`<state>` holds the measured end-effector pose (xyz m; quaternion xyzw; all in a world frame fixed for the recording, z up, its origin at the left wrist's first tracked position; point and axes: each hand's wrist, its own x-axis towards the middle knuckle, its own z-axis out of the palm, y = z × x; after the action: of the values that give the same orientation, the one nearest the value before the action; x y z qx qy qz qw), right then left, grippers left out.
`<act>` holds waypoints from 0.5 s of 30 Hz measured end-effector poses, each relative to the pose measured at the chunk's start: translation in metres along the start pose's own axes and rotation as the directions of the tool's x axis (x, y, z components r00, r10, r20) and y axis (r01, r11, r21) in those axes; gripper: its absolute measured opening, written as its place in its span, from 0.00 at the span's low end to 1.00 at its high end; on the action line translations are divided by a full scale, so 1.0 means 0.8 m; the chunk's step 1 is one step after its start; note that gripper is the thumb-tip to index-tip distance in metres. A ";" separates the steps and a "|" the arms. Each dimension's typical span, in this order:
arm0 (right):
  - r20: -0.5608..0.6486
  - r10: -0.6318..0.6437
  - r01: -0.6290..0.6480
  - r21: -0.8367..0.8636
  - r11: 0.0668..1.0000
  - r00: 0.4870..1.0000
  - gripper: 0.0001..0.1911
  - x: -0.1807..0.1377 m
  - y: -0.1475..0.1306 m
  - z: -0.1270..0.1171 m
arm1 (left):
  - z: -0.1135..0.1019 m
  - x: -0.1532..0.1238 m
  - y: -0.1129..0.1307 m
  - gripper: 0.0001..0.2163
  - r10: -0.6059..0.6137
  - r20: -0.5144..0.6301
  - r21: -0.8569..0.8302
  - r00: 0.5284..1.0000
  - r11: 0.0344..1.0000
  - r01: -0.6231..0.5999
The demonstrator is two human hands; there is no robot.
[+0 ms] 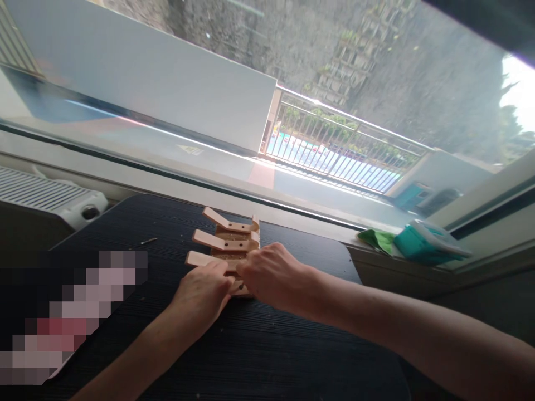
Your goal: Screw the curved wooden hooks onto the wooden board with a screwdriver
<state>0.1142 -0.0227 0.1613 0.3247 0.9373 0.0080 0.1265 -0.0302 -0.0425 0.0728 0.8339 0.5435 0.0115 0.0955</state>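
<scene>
Forearms reached forward over the dark ribbed tabletop (259,356). Left hand (200,298) and right hand (271,278) met on the near end of the pale wooden hook rack (229,240). The left's fingers lay along the nearest peg and the right cupped the board, though a firm grip could not be told for either. The rack lay straight ahead, its long axis running away from the person, with flat smooth pegs jutting left. A small screw (148,241) lay apart to the left. Beyond stood a white finned radiator (42,195) and a teal box (422,242).
</scene>
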 end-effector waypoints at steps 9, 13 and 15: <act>-0.018 -0.190 0.187 -0.096 0.978 0.982 0.10 -0.009 -0.011 -0.001 | -0.007 -0.001 0.003 0.10 -0.012 0.010 -0.051 1.000 0.999 0.012; -0.057 -0.189 0.188 -0.018 0.982 0.980 0.11 -0.007 -0.001 0.009 | -0.005 0.001 0.002 0.11 0.001 0.006 -0.047 1.000 0.999 -0.001; -0.055 -0.165 0.167 0.032 0.985 0.985 0.12 -0.007 0.008 0.010 | -0.003 0.001 0.001 0.11 0.016 -0.003 -0.031 1.000 0.999 -0.016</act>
<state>0.1245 -0.0219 0.1552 0.2472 0.9641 -0.0114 0.0963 -0.0295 -0.0414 0.0754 0.8366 0.5366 0.0218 0.1079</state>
